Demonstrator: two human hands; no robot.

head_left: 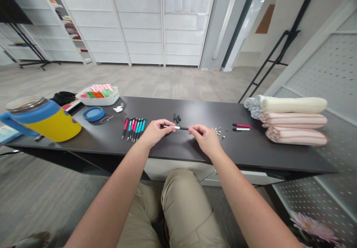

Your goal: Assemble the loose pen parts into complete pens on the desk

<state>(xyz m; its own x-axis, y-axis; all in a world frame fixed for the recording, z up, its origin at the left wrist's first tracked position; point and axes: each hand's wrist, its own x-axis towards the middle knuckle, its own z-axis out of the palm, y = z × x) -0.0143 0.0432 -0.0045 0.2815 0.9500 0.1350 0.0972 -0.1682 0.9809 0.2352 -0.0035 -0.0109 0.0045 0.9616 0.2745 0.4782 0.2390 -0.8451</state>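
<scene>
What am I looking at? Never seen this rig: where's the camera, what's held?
There's no robot: a person works bare-handed. The camera is worn on their head, looking forward and down, so the one picture is roughly their own view. The left hand and right hand hold a black-and-white pen between them, above a dark table. Beside the left hand is a row of coloured pens; beyond the hands, small black pieces; past the right hand, tiny loose bits and two more pens. Rolled towels are at the right end; a mug and a white basket are at the left.
</scene>
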